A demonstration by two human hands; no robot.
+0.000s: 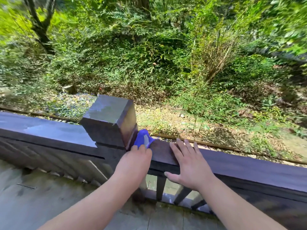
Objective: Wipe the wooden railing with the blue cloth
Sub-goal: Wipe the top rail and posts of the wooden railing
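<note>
Wiping seems in hand: the grip of the left hand [138, 155] is clamped on the crumpled blue cloth [141, 137] where the dark wooden railing [240, 165] meets the square wooden post [109, 120], the right hand [187, 161] lies flat and unclenched on its top, and next probably comes a stroke along the rail.

The left hand [138, 157] is held curled round the blue cloth [141, 137] just right of the post [110, 120]; the right hand [187, 165] is laid flat, fingers spread, further right of it.
</note>
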